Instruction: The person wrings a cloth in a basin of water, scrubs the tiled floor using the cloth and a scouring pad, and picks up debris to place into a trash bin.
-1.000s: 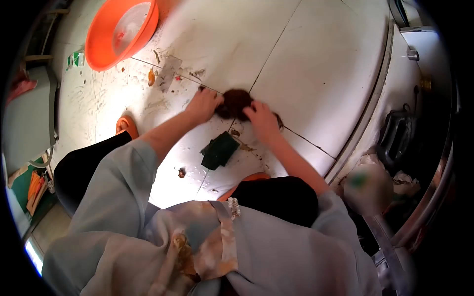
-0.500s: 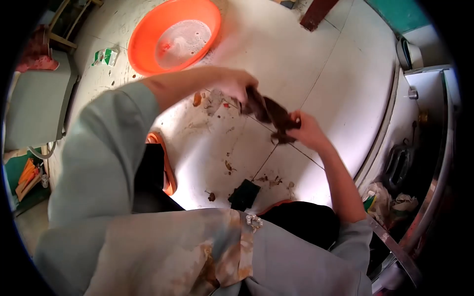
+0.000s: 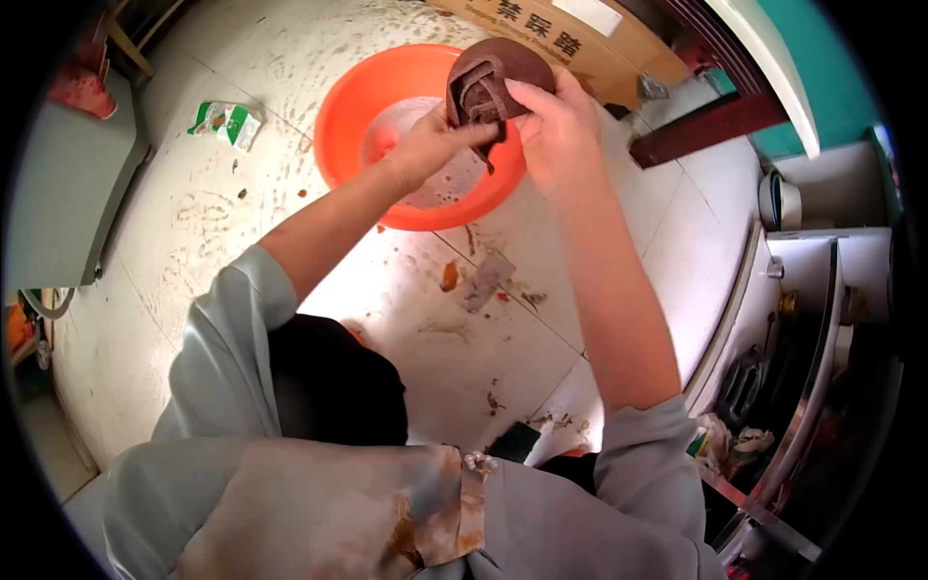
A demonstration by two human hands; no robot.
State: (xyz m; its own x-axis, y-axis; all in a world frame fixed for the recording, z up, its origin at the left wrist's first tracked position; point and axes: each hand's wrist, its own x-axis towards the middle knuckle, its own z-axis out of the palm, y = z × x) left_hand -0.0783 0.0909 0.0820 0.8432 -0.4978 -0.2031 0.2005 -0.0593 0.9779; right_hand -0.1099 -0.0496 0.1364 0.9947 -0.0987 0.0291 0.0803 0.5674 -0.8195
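Note:
A dark brown cloth item with a smooth rounded dome and strap-like bands is held up above the orange basin. Its exact kind cannot be made out. My left hand pinches its lower left edge, where a thin strap end hangs down. On the right side, my right hand grips it with the thumb lying across the front. Below, the basin holds cloudy, sudsy water with a reddish patch near its left side.
Crumbs and an orange scrap litter the tiled floor. A dark green pad lies near my feet. A green-and-white packet is left of the basin. Behind stand a cardboard box and a dark red furniture leg; an open cabinet is on the right.
Both hands have moved up and forward with the brown item, from over the floor to over the basin. It was stretched out between them and now appears gathered into a dome.

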